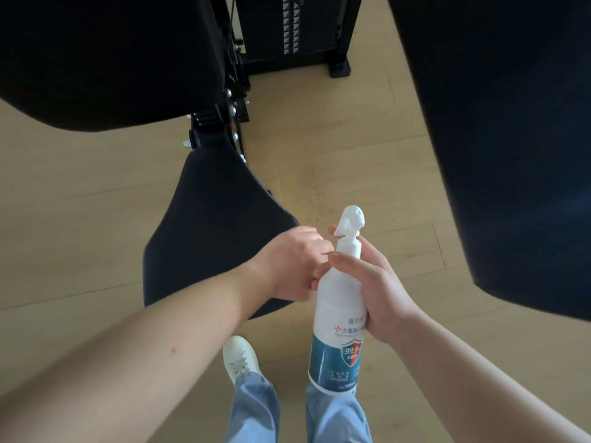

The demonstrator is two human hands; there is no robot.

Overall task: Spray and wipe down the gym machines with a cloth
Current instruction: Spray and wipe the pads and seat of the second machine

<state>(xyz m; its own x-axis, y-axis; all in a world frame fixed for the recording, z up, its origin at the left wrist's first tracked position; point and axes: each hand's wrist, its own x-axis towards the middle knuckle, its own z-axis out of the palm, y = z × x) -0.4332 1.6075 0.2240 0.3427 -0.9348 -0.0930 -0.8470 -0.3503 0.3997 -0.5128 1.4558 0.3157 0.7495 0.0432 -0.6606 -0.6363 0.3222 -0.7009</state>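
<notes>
Left hand (pixel 292 262), over the seat's (pixel 208 238) front edge, curls at the bottle's (pixel 339 302) neck; whether it grips cannot be told. Right hand (pixel 382 290) wraps the upright bottle, beside the seat. No cloth in view. Step judged: readying the spray. Next calls for aiming the nozzle (pixel 351 219) at the seat.

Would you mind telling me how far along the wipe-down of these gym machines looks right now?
Early. Nothing looks done: no wet sheen on the black padded seat, and no cloth in view. In hand: the right hand grips the white-and-teal spray bottle, left hand at its neck. Spraying and wiping remain.
</notes>
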